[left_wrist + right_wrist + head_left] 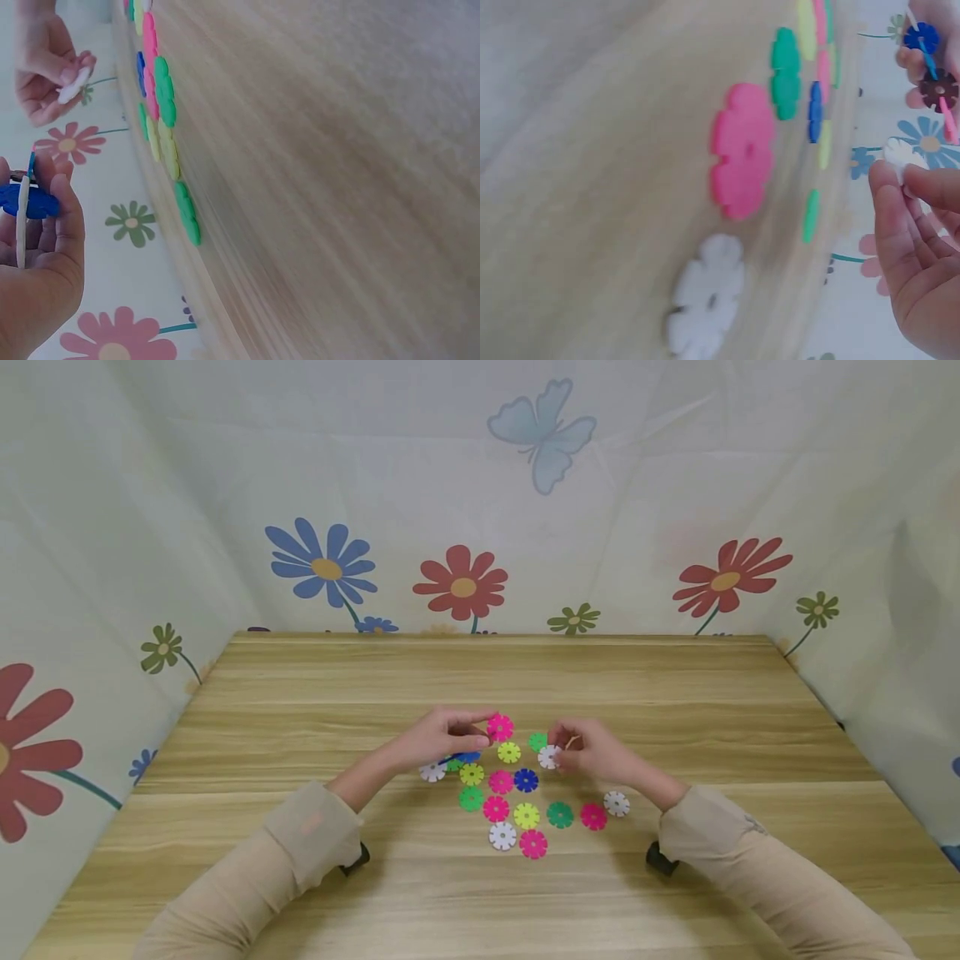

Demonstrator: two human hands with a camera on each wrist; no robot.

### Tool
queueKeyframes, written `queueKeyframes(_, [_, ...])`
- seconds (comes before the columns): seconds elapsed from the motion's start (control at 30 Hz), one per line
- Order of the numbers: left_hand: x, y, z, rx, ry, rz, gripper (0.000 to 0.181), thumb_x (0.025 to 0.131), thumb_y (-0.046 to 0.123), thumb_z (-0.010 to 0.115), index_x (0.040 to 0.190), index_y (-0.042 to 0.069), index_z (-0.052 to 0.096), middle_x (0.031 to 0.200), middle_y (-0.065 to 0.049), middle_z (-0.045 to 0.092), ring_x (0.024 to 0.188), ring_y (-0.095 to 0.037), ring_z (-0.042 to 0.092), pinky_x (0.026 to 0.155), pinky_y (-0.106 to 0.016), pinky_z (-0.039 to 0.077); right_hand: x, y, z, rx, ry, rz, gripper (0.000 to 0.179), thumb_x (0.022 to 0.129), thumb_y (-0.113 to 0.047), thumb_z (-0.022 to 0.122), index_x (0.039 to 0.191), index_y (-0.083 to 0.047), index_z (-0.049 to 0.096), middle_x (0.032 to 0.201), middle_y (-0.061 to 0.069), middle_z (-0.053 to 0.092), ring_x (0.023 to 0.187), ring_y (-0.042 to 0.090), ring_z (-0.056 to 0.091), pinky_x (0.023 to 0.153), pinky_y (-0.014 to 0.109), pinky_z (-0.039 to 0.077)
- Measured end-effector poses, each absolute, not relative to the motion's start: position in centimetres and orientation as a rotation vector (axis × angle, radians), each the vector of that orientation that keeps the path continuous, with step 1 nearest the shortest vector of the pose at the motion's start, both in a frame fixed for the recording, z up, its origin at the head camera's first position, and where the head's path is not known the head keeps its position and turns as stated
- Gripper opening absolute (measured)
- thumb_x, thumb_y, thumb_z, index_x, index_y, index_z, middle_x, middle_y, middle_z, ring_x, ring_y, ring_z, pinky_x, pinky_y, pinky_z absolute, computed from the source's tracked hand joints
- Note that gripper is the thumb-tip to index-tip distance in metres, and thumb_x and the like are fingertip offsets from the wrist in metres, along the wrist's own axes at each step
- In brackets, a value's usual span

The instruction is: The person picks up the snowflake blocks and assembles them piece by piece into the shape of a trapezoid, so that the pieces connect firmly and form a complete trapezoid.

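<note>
My left hand (435, 737) grips a string of notched flower-shaped discs slotted into one another. In the right wrist view a blue disc (921, 36), a dark brown disc (939, 90) and a pink disc (948, 120) show in that string. The left wrist view adds a white disc (22, 225) set edge-on across the blue one. A single white disc (549, 757) is pinched between thumb and fingers of my right hand (596, 752), a short way to the right of the string. Both hands are raised over the far side of the loose discs.
Several loose discs lie flat on the wooden table (480, 910), among them a dark blue disc (526, 780), a yellow disc (527, 816) and a teal disc (560, 815). A white disc (617, 803) lies farthest right. A flower-printed curtain (420, 460) hangs behind and beside the table.
</note>
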State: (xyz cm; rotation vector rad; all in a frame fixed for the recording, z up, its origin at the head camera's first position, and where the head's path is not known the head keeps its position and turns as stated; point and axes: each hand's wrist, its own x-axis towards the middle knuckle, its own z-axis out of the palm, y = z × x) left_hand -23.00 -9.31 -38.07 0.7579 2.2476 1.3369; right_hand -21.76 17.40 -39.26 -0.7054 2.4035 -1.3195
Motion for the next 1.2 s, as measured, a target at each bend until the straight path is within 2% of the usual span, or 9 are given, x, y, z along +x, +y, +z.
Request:
queueKeyframes(0.17, [-22.8, -9.2, -37.9, 0.756, 2.252, 1.347, 0.050, 0.085, 0.031, 0.057, 0.131, 0.016, 0.044, 0.112, -0.008, 0.062, 0.101, -0.017, 0.058, 0.083, -0.028, 0.048, -21.6, 17.0, -38.3, -0.612, 2.378, -1.474, 0.015, 0.082, 0.006, 0.053, 0.097, 0.008, 0.052, 0.084, 0.017, 0.053, 0.074, 0.029, 0.061, 0.067, 0.039, 0.053])
queueKeyframes(0.3, [-22.7, -9.0, -37.9, 0.754, 2.253, 1.356, 0.049, 0.085, 0.031, 0.057, 0.130, 0.017, 0.046, 0.112, -0.007, 0.062, 0.101, -0.017, 0.059, 0.083, -0.028, 0.049, -21.4, 16.5, -37.7, -0.600, 2.392, -1.555, 0.019, 0.082, 0.005, 0.054, 0.101, 0.009, 0.052, 0.086, 0.020, 0.055, 0.073, 0.030, 0.062, 0.066, 0.044, 0.052])
queueKeyframes(0.47, [-22.2, -8.7, -37.4, 0.748, 2.223, 1.379, 0.047, 0.087, 0.027, 0.055, 0.131, 0.015, 0.044, 0.114, -0.010, 0.060, 0.102, -0.019, 0.059, 0.084, -0.029, 0.048, -20.9, 15.9, -37.2, -0.616, 2.433, -1.607, 0.021, 0.082, 0.005, 0.055, 0.102, 0.007, 0.054, 0.087, 0.021, 0.057, 0.070, 0.028, 0.062, 0.064, 0.042, 0.052])
queueKeyframes(0.77, [-20.7, -8.1, -35.0, 0.719, 2.201, 1.392, 0.044, 0.089, 0.017, 0.051, 0.131, 0.005, 0.042, 0.113, -0.018, 0.060, 0.104, -0.030, 0.056, 0.083, -0.030, 0.049, -20.6, 15.3, -37.2, -0.676, 2.460, -1.680, 0.018, 0.081, 0.007, 0.055, 0.099, 0.008, 0.055, 0.087, 0.023, 0.058, 0.072, 0.040, 0.061, 0.061, 0.040, 0.052])
queueKeyframes(0.9, [-21.3, -8.1, -36.1, 0.712, 2.191, 1.403, 0.045, 0.090, 0.020, 0.051, 0.132, 0.008, 0.042, 0.111, -0.016, 0.061, 0.105, -0.030, 0.056, 0.084, -0.029, 0.048, -20.6, 15.0, -37.4, -0.705, 2.491, -1.688, 0.017, 0.081, 0.007, 0.055, 0.097, 0.008, 0.055, 0.087, 0.023, 0.059, 0.069, 0.037, 0.063, 0.060, 0.039, 0.053])
queueKeyframes(1.07, [-22.0, -8.3, -37.3, 0.705, 2.153, 1.445, 0.046, 0.089, 0.024, 0.052, 0.132, 0.011, 0.041, 0.111, -0.014, 0.062, 0.104, -0.028, 0.057, 0.083, -0.028, 0.048, -20.4, 14.8, -37.6, -0.746, 2.563, -1.674, 0.015, 0.081, 0.005, 0.057, 0.096, 0.006, 0.057, 0.085, 0.021, 0.060, 0.065, 0.017, 0.064, 0.059, 0.036, 0.053])
queueKeyframes(1.13, [-22.1, -8.3, -37.4, 0.704, 2.142, 1.462, 0.047, 0.089, 0.026, 0.052, 0.132, 0.012, 0.042, 0.110, -0.015, 0.062, 0.103, -0.028, 0.058, 0.083, -0.028, 0.049, -20.4, 14.7, -37.7, -0.777, 2.603, -1.667, 0.014, 0.081, 0.004, 0.058, 0.094, 0.005, 0.057, 0.084, 0.020, 0.061, 0.065, 0.016, 0.063, 0.058, 0.033, 0.053])
queueKeyframes(1.2, [-22.1, -8.3, -37.4, 0.709, 2.138, 1.470, 0.047, 0.089, 0.027, 0.052, 0.132, 0.011, 0.042, 0.109, -0.014, 0.063, 0.102, -0.028, 0.058, 0.081, -0.027, 0.049, -20.3, 14.6, -37.7, -0.808, 2.638, -1.667, 0.012, 0.080, 0.003, 0.059, 0.093, 0.005, 0.059, 0.083, 0.019, 0.062, 0.066, 0.021, 0.063, 0.057, 0.028, 0.053])
